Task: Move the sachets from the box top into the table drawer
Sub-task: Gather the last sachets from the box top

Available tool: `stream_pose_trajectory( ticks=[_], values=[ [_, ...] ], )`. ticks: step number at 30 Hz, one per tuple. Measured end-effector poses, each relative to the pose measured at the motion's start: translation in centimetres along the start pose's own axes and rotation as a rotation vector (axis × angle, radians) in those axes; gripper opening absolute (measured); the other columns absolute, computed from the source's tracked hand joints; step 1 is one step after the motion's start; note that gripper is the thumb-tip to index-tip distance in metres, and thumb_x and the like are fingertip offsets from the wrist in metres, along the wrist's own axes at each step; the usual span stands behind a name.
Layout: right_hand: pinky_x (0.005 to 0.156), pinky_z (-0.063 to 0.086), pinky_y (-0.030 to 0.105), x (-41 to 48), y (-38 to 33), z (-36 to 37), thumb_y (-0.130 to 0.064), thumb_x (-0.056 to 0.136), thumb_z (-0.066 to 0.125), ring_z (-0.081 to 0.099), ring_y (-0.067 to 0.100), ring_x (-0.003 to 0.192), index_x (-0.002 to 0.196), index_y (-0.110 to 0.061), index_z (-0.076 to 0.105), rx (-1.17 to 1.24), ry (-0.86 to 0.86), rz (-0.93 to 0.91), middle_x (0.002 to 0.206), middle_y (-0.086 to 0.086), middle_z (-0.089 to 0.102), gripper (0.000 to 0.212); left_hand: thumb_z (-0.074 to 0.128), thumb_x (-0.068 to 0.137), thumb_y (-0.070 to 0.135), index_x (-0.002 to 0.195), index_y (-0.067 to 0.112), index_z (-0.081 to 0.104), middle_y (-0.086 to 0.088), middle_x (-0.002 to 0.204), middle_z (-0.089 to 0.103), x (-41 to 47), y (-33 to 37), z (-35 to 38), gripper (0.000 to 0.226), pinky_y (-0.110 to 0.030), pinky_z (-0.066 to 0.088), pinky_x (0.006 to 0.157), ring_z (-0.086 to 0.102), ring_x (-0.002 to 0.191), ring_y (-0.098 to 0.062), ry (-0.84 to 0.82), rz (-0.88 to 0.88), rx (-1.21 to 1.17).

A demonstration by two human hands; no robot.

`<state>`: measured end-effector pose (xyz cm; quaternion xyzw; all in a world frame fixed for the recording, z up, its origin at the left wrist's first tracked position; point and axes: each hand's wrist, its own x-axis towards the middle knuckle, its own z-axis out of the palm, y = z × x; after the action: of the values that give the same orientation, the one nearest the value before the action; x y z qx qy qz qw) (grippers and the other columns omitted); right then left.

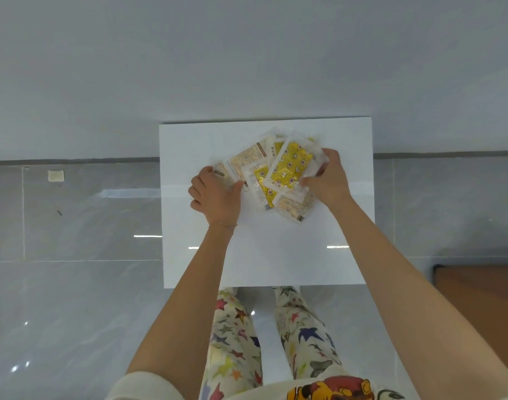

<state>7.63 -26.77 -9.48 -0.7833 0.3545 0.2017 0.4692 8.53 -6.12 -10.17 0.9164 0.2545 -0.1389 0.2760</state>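
Note:
Several clear sachets (287, 170) with yellow patterned filling and printed labels lie fanned out in a pile on the white box top (275, 255). My left hand (215, 194) grips the left side of the pile, its fingers curled over one label-side sachet. My right hand (327, 176) holds the right edge of the pile, thumb over the topmost yellow sachet and fingers curled round its far side. No drawer is in view.
The white box stands on a glossy grey tiled floor against a pale wall. A brown wooden surface (477, 287) shows at the right edge. A small beige square (56, 176) lies on the floor at left. My legs stand just in front of the box.

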Motion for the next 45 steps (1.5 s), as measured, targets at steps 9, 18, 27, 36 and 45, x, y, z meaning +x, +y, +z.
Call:
stream_pose_trajectory(
  ticks=[9,18,27,36,45],
  values=[
    [0.071,0.044,0.02,-2.1,0.5,0.4,-0.007,0.081,0.065,0.053,0.012,0.076,0.081,-0.016,0.055,0.01,0.147,-0.105,0.082,-0.005,0.056,0.014,0.076,0.072,0.033,0.109,0.013,0.057,-0.006,0.11,0.061,-0.4,-1.1,-1.4,0.045,-0.048,0.045,0.092,0.048,0.109,-0.03,-0.09,-0.192,-0.102],
    [0.065,0.04,0.005,-5.8,3.3,-2.1,0.001,0.089,0.049,0.048,-0.003,0.077,0.092,-0.015,0.046,0.379,0.375,-0.065,0.085,-0.012,0.047,0.016,0.053,0.088,0.016,0.107,0.018,0.043,-0.003,0.102,0.057,-3.5,-5.7,-3.3,0.022,-0.048,0.056,0.076,0.061,0.094,-0.03,-0.039,-0.137,-0.451],
    [0.071,0.052,0.029,-8.1,5.5,-0.8,0.0,0.088,0.05,0.06,0.019,0.099,0.124,-0.018,0.045,0.456,0.204,0.133,0.12,0.006,0.054,0.041,0.038,0.099,0.0,0.123,0.01,0.042,-0.008,0.115,0.059,-3.3,-7.8,-5.8,0.027,-0.017,0.052,0.08,0.059,0.102,-0.014,-0.113,-0.141,-0.719],
    [0.088,0.042,0.03,-9.0,3.7,2.2,-0.011,0.066,0.085,0.037,0.008,0.108,0.145,-0.014,0.028,0.141,0.184,0.106,0.14,0.008,0.032,0.098,0.037,0.098,0.0,0.115,0.008,0.049,-0.002,0.098,0.06,-2.5,-6.4,-4.9,0.022,-0.01,0.048,0.068,0.061,0.08,-0.001,-0.303,-0.05,-0.693],
    [0.075,0.047,0.028,-9.0,3.3,1.2,-0.01,0.072,0.079,0.053,0.018,0.097,0.119,-0.015,0.047,0.175,0.183,0.063,0.113,0.001,0.048,0.057,0.04,0.099,0.004,0.113,0.011,0.045,-0.004,0.106,0.061,-3.0,-6.9,-5.3,0.016,-0.012,0.05,0.068,0.06,0.089,-0.009,-0.249,-0.182,-0.742]
  ],
)
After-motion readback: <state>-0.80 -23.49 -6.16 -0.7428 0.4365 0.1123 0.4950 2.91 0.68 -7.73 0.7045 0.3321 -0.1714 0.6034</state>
